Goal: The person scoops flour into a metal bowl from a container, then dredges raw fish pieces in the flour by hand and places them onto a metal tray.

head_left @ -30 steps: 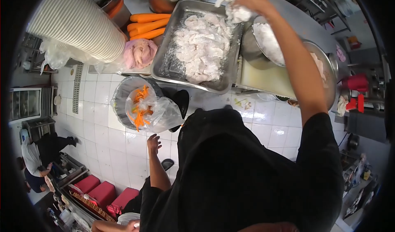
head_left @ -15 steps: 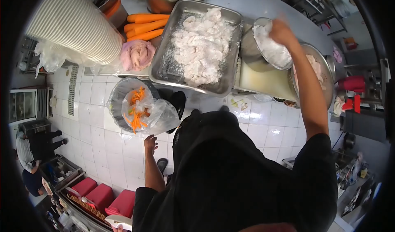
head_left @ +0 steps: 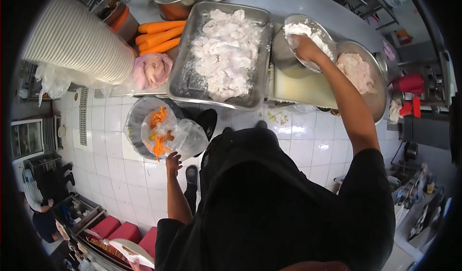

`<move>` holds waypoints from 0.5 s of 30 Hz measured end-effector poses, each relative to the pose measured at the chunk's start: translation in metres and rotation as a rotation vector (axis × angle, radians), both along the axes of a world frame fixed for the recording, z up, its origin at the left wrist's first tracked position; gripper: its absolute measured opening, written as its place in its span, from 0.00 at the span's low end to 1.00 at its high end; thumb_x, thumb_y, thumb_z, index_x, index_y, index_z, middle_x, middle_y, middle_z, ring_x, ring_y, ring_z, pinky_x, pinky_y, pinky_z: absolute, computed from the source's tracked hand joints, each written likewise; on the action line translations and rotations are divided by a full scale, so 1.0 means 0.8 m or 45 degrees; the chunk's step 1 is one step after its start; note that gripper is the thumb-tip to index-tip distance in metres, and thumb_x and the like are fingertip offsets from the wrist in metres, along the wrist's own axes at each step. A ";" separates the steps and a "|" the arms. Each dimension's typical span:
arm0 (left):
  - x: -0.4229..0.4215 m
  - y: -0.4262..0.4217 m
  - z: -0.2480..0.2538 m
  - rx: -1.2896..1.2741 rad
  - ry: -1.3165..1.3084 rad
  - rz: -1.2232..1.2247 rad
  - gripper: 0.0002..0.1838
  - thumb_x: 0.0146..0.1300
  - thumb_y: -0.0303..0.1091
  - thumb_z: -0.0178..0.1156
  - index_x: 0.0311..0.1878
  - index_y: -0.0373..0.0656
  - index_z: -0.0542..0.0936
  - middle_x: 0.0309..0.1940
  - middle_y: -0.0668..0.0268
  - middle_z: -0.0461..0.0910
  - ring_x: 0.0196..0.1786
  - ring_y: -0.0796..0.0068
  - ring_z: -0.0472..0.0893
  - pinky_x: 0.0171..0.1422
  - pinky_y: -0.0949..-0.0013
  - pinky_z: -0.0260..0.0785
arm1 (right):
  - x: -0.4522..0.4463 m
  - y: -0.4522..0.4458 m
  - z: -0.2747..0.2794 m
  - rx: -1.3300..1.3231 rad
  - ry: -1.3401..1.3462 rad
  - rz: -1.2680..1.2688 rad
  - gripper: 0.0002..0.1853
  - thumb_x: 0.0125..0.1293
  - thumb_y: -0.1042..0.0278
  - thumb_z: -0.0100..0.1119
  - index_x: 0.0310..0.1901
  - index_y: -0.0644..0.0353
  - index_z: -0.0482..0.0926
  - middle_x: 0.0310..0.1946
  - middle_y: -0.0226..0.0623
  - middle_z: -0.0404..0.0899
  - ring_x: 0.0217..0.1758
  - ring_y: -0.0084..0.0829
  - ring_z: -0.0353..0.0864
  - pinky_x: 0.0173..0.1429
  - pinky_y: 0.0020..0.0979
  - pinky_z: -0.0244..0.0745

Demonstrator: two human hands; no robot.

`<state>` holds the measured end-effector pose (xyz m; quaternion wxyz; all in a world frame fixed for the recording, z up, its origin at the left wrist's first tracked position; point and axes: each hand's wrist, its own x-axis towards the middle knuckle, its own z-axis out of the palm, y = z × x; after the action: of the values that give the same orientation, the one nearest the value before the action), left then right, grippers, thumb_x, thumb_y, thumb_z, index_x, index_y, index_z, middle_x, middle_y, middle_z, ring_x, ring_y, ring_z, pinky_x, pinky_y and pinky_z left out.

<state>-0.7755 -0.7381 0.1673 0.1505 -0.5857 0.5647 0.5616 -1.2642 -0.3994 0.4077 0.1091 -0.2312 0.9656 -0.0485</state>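
Observation:
My right hand (head_left: 305,49) reaches into a metal bowl of white flour (head_left: 312,33); its fingertips are hidden in the flour and bowl. Left of the bowl, a metal tray (head_left: 183,81) carries a heap of flour-coated pieces (head_left: 226,54). To the right is a round metal pan (head_left: 380,95) with pale raw meat (head_left: 355,71). My left hand (head_left: 174,162) hangs low, fingers loosely apart and holding nothing, beside a lined bin (head_left: 134,131) with a clear bag of orange peelings (head_left: 158,131).
Carrots (head_left: 161,35), pink raw meat (head_left: 153,70) and a tall stack of white containers (head_left: 79,45) stand left of the tray. A pale board (head_left: 305,90) lies below the bowl. Red boxes (head_left: 126,232) and a co-worker (head_left: 36,199) are at the lower left.
My right hand has moved from above the tray's far right corner, where it held a floured piece, down into the flour bowl. That piece has left my hand. My left hand stays low by the bin.

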 end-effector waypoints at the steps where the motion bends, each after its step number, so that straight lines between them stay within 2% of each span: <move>1: 0.005 0.000 -0.002 0.015 -0.004 -0.016 0.22 0.54 0.34 0.52 0.55 0.46 0.69 0.42 0.64 0.74 0.34 0.68 0.74 0.34 0.65 0.69 | -0.002 0.003 -0.001 -0.013 -0.026 0.036 0.27 0.43 0.73 0.57 0.52 0.60 0.71 0.48 0.54 0.70 0.54 0.47 0.68 0.59 0.34 0.62; 2: 0.007 0.002 -0.005 0.032 -0.004 -0.033 0.23 0.55 0.35 0.52 0.56 0.47 0.68 0.45 0.64 0.74 0.36 0.67 0.74 0.37 0.64 0.69 | -0.006 0.007 -0.001 -0.025 -0.047 0.071 0.28 0.43 0.73 0.58 0.52 0.60 0.70 0.48 0.55 0.70 0.54 0.46 0.69 0.59 0.34 0.62; 8: 0.020 0.016 -0.013 0.111 0.003 0.002 0.22 0.55 0.35 0.51 0.55 0.48 0.69 0.45 0.65 0.74 0.36 0.67 0.74 0.38 0.63 0.70 | -0.008 0.023 0.049 -0.177 0.018 0.019 0.28 0.42 0.68 0.61 0.50 0.63 0.71 0.46 0.54 0.71 0.52 0.46 0.71 0.56 0.33 0.65; 9: 0.019 0.016 -0.020 0.096 -0.024 -0.033 0.22 0.55 0.35 0.51 0.55 0.48 0.69 0.45 0.65 0.74 0.35 0.68 0.75 0.37 0.64 0.70 | -0.018 0.031 0.049 -0.221 0.060 0.027 0.28 0.42 0.67 0.61 0.50 0.64 0.71 0.46 0.54 0.72 0.51 0.46 0.71 0.55 0.33 0.65; 10: 0.012 0.017 -0.017 0.072 0.008 0.001 0.23 0.52 0.33 0.55 0.54 0.44 0.70 0.39 0.61 0.76 0.34 0.65 0.76 0.31 0.64 0.71 | -0.025 0.036 0.054 -0.266 0.110 0.032 0.28 0.42 0.66 0.62 0.49 0.65 0.72 0.46 0.54 0.72 0.51 0.46 0.71 0.54 0.33 0.66; 15: -0.018 0.009 -0.011 0.068 0.007 -0.101 0.22 0.52 0.33 0.55 0.53 0.45 0.71 0.36 0.62 0.75 0.32 0.68 0.76 0.30 0.67 0.70 | -0.023 0.049 0.075 -0.567 0.105 -0.174 0.27 0.42 0.66 0.62 0.46 0.69 0.73 0.38 0.52 0.76 0.43 0.42 0.76 0.49 0.30 0.69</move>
<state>-0.7897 -0.7309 0.1588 0.1867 -0.5569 0.5727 0.5718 -1.2825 -0.3602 0.4676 0.0123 -0.1854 0.9481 -0.2580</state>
